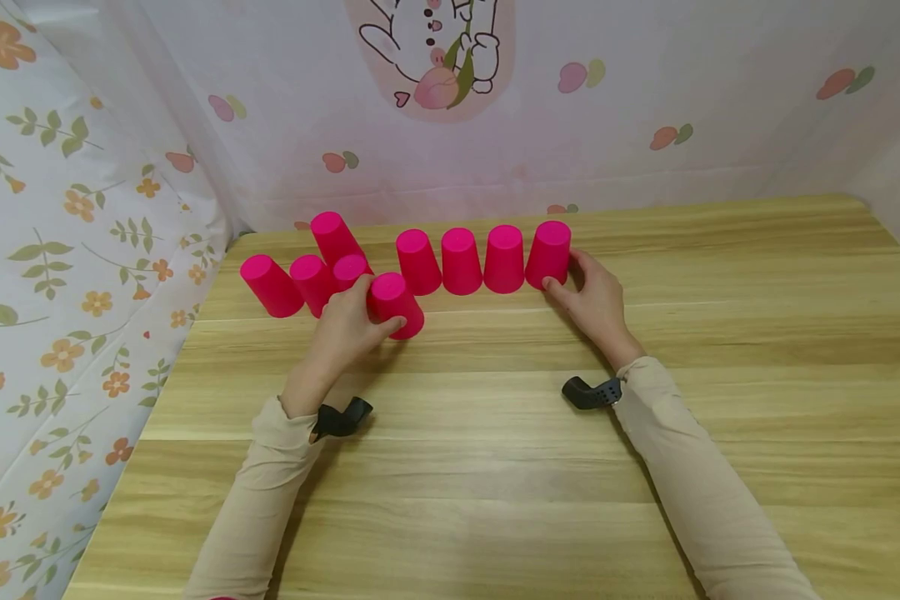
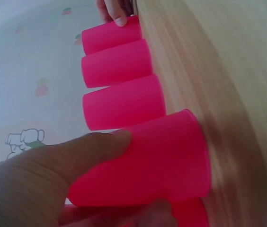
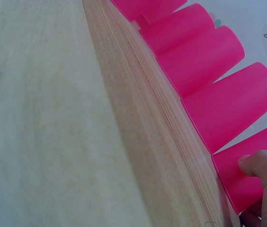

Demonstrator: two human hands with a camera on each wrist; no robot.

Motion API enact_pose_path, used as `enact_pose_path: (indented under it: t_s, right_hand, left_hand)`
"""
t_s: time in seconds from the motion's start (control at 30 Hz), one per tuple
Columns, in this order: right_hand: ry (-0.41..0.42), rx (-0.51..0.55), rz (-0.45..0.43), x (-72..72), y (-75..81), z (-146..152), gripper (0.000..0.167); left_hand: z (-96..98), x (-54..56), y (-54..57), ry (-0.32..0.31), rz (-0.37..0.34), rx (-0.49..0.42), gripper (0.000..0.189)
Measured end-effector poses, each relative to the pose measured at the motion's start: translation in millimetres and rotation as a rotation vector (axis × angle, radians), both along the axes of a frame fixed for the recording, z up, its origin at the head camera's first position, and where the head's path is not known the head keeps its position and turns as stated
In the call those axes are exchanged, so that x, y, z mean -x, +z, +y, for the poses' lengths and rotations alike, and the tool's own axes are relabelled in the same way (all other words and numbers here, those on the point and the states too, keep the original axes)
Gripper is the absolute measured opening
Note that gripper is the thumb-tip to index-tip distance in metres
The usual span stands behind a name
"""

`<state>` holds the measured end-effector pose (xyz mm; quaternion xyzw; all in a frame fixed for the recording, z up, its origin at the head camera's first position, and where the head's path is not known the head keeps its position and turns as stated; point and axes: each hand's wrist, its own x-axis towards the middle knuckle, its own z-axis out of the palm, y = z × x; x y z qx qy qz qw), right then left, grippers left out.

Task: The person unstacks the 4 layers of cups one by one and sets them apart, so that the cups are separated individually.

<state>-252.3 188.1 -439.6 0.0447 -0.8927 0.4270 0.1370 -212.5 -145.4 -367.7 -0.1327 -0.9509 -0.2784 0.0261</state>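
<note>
My left hand (image 1: 347,327) grips a bright pink upside-down cup (image 1: 398,302) in front of the other cups, thumb on its near side. In the left wrist view the thumb lies along this cup (image 2: 157,158), and some fingertips show below it. At the right end of a row of upside-down pink cups, my right hand (image 1: 598,302) holds the end cup (image 1: 549,250) between thumb and fingers. The right wrist view shows its thumb pressed on that cup's side (image 3: 230,182), fingers mostly hidden. A neighbouring cup (image 1: 504,258) stands directly left of it.
Two more row cups (image 1: 461,261) (image 1: 418,262) continue leftward. Beside and behind my left hand are several pink cups, including a left one (image 1: 272,286) and a back one (image 1: 334,236). The wooden table (image 1: 465,467) ends at a patterned cloth backdrop (image 1: 615,158).
</note>
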Motion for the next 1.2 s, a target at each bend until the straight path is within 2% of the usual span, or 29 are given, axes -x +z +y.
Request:
enact_pose_path:
  t_s: [0.27,0.4,0.6,0.8,0.9,1.0,1.2]
  right_hand:
    - [0.004,-0.003,0.008,0.2,0.1,-0.6,0.056]
    - [0.001,-0.005,0.009,-0.6,0.7,-0.7,0.056]
    - [0.000,0.000,-0.001,-1.8,2.3,-1.2,0.056]
    - [0.002,0.005,-0.003,-1.5,2.1,-1.3,0.056]
    - [0.000,0.007,-0.003,-1.3,2.0,-1.4,0.056]
    - [0.000,0.009,-0.003,-2.0,3.2,-0.7,0.057]
    - [0.006,0.012,-0.002,-1.8,1.7,0.2,0.057]
  left_hand:
    - [-4.6,-3.4,7.8,0.072,-0.038,0.071,0.057]
    - [-5.7,-4.6,10.0,0.085,-0.058,0.081,0.054]
    - [-6.9,-6.4,12.5,0.089,-0.048,0.088,0.053]
    - [-7.8,-10.7,24.3,0.114,-0.042,0.110,0.058]
    - [-8.5,-13.6,31.2,0.130,0.002,0.132,0.057]
    - [-8.2,-15.6,37.1,0.134,0.086,0.148,0.055]
    - [-3.8,-12.9,44.8,0.090,0.231,0.081,0.048]
